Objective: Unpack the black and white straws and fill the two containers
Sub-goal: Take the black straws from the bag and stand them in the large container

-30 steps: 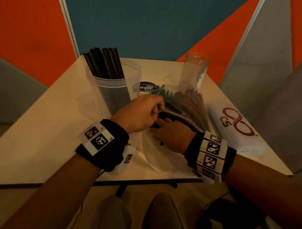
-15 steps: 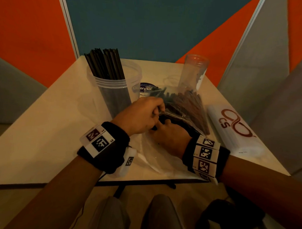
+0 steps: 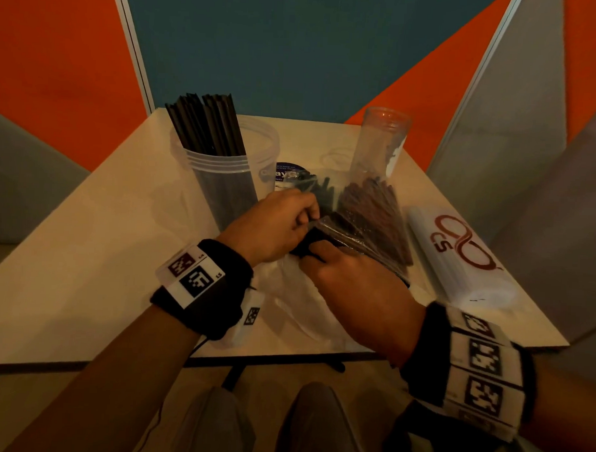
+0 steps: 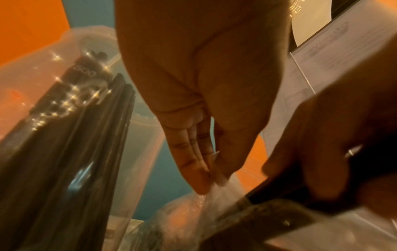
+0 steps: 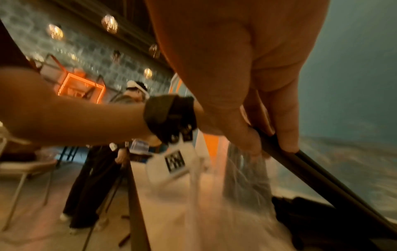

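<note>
My left hand (image 3: 273, 225) pinching wrapper (image 3: 327, 223) mid-frame; right hand (image 3: 352, 282) gripping black straws (image 5: 311, 171), should be pulling straight, slowly.

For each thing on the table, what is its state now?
wide container: upright, open, holds black straws
tall container: upright, open, empty
straw bag: lying, being opened
white roll: lying, untouched
left hand: pinches the bag
right hand: grips black straws
</note>
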### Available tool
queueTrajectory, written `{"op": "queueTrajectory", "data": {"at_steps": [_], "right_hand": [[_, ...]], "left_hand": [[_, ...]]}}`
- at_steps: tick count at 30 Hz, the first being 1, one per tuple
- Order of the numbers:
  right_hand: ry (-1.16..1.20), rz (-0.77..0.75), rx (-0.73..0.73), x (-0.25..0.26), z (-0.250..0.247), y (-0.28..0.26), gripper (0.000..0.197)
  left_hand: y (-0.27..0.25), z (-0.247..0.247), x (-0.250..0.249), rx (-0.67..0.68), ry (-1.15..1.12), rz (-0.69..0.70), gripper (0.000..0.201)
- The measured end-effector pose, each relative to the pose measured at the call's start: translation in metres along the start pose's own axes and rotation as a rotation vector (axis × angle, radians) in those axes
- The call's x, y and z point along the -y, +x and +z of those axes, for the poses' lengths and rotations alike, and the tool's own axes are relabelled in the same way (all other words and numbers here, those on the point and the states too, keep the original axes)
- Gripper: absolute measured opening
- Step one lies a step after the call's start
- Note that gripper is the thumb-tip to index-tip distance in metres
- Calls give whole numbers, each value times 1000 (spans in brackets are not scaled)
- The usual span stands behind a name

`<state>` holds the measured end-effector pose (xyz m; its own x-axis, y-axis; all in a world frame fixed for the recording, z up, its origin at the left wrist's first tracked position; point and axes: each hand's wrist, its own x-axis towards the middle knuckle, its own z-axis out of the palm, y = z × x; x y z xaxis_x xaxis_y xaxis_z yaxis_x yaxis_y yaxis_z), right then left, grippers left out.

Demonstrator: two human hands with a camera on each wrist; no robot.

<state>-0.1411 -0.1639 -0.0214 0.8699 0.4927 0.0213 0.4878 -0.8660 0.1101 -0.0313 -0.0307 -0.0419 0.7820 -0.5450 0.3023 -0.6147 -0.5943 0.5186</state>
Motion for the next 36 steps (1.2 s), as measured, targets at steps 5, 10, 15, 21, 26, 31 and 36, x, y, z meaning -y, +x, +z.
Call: {"op": "queueTrajectory", "data": {"at_steps": [5,10,15,21,26,31,36], "right_hand": [[176,83,-64,1,-35,-24,36],[280,185,-142,-5,-76,-38,28],[375,213,-181,-17,-96,-41,24],[377,188,-151,-24,-117,-29,21],[449,189,-163,-33,-130,-13,29],[747,255,-307,-47,-117,4,84],[1059,198,-348,-38,-80,25,43]], "left_hand": [[1,5,5,-1,-8,1,17],[3,5,4,-1,-14,11,16],[-9,-4,-7,238,26,22,83],[-10,-6,-43,141,-347,228,94],[0,2,-54,-7,-549,81,18],[0,-7,-62,-144,-765,43,9],[1,-8,-62,-141,-729,40,11]]}}
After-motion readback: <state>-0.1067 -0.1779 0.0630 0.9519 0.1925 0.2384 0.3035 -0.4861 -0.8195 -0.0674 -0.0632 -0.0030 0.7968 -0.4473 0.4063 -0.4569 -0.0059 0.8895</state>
